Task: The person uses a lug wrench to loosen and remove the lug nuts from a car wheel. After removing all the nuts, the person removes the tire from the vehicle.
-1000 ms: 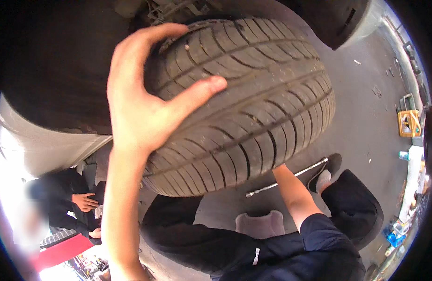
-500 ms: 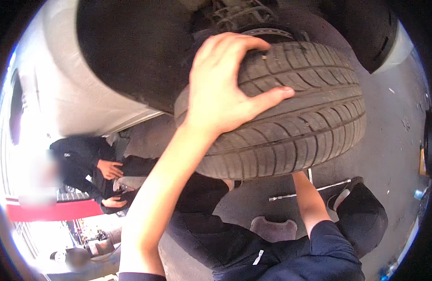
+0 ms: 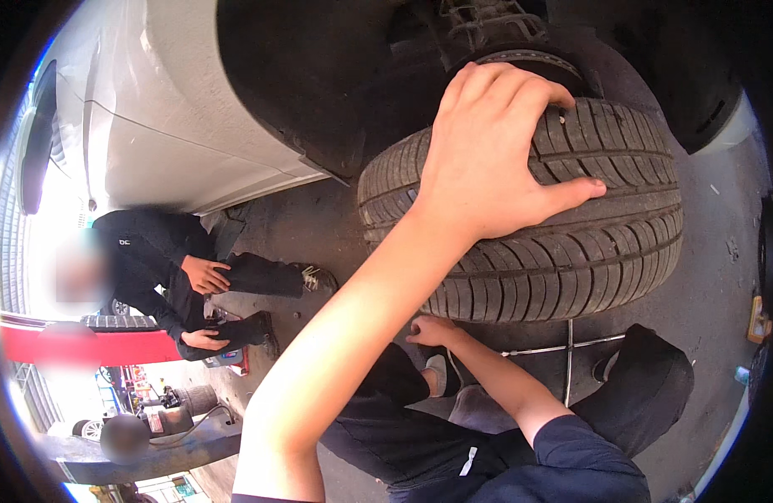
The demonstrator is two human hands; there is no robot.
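Note:
A black tire (image 3: 571,268) stands upright in front of me, below the wheel well of a light-coloured car. My left hand (image 3: 495,151) grips it from above: the fingers bend over its far edge and the thumb stretches across the tread. Low at the tire's near left side is my right hand (image 3: 431,330). Its fingers are curled together, and whatever they may hold is too small to make out. A chrome four-way lug wrench (image 3: 570,356) lies on the floor under the near side of the tire, between my legs.
The car's body (image 3: 177,126) rises at left, and a brake disc (image 3: 533,59) shows behind the tire. At left a person in dark clothes (image 3: 152,268) sits with hands near the knees. A grey low seat (image 3: 478,408) is below me. A blue beam (image 3: 160,461) crosses the lower left.
My right hand has come out from behind the tire and moved left along its lower side. The view has shifted left, and my left hand stays on the tire. More of the lug wrench shows.

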